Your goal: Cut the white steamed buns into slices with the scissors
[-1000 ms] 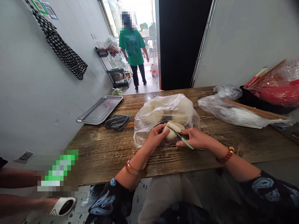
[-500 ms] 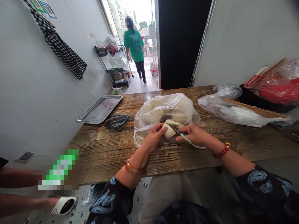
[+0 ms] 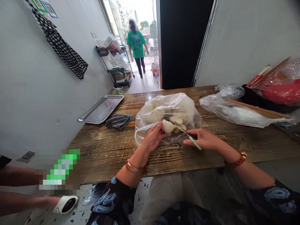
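Observation:
My left hand (image 3: 153, 137) grips a pale, bun-like piece of food (image 3: 167, 127) at the front of a clear plastic bag (image 3: 180, 99). More rounded, pale pieces show through the bag's film. In my right hand (image 3: 205, 139) is a pair of scissors (image 3: 194, 142) with light green handles, its fingers around the grips. The metal blades point up and left, over cut-looking pale pieces (image 3: 177, 120) at the bag's mouth. Whether the blades touch a piece is hard to see.
Left on the wooden table (image 3: 105, 156) are a metal tray (image 3: 99, 109) and a grey cloth (image 3: 119, 121). A plastic bag with wooden sticks (image 3: 241, 112) lies right. Another person's legs (image 3: 25, 200) show lower left; a person in green (image 3: 136, 43) is at the doorway.
The scissors have pulled back to the right, away from the piece in my left hand. Cut pale pieces now show at the bag's mouth. The person in green is farther off.

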A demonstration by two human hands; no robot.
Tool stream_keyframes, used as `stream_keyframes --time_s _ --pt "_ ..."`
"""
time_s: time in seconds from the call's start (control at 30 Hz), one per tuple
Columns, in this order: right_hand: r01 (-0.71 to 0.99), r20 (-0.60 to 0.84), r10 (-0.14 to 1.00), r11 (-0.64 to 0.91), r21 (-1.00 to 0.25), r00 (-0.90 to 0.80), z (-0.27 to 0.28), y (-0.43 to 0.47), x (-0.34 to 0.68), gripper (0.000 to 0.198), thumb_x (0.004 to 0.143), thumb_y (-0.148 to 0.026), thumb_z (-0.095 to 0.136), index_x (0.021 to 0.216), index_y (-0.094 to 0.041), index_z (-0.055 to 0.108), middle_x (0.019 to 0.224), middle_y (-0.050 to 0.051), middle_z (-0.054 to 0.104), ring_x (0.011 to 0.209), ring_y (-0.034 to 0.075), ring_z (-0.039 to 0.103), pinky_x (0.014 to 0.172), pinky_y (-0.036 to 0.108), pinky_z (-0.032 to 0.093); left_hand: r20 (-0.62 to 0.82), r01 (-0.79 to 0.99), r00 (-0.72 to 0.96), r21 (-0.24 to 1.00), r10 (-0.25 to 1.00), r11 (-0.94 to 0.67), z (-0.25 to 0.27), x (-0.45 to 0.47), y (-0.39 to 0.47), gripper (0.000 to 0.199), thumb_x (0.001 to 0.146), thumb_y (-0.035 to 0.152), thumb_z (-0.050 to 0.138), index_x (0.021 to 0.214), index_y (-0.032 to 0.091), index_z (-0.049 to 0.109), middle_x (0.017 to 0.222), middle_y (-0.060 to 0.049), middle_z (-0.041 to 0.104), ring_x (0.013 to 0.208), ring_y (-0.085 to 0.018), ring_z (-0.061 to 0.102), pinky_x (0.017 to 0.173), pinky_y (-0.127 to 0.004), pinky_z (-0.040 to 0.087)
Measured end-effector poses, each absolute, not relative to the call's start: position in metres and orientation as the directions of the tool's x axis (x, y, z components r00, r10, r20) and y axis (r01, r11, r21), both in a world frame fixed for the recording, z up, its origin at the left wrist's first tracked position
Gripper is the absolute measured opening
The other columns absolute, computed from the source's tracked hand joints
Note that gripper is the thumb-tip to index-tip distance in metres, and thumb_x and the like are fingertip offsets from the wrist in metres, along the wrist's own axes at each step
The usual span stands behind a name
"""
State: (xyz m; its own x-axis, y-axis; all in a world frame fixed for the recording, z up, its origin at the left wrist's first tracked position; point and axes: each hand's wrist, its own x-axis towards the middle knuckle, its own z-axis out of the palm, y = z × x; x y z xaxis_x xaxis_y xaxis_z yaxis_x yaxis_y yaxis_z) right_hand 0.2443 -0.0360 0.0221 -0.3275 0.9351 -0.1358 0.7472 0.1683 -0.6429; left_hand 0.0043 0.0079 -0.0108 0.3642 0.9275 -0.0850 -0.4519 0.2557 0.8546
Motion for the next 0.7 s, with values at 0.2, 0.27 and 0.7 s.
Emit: stream_keyframes --time_s 0.2,0.27,0.7 --pt "0.787 -0.17 0.934 0.156 -0.597 -0.314 0.026 -0.05 0.246 0.064 0.076 -0.066 0.063 0.112 -0.015 0.075 0.067 0.001 0.067 0.061 0.019 0.055 0.054 0.028 0.031 -0.067 -0.411 0.373 0.882 0.925 0.23 -0.009 0.005 0.007 0.051 0.067 0.032 0.086 0.109 0.013 0.065 0.117 -0.012 0.066 0.101 -0.023 0.067 0.074 -0.028 0.06" --pt "0.807 -0.192 0.929 0.158 -0.569 -0.317 0.028 -0.051 0.244 0.066 0.075 -0.067 0.064 0.113 -0.014 0.075 0.067 0.002 0.068 0.061 0.02 0.057 0.054 0.028 0.031 -0.067 -0.414 0.368 0.882 0.927 0.228 -0.009 0.005 0.007 0.053 0.065 0.033 0.088 0.108 0.012 0.065 0.118 -0.012 0.066 0.102 -0.025 0.066 0.074 -0.029 0.06" --pt "0.85 -0.258 0.917 0.141 -0.508 -0.306 0.035 -0.049 0.236 0.071 0.076 -0.061 0.068 0.127 -0.011 0.068 0.09 0.012 0.078 0.081 0.03 0.068 0.065 0.032 0.042 -0.013 -0.444 0.388 0.874 0.921 0.199 -0.007 0.007 0.004 0.051 0.068 0.029 0.086 0.111 0.014 0.062 0.118 -0.01 0.065 0.103 -0.024 0.065 0.074 -0.029 0.061"
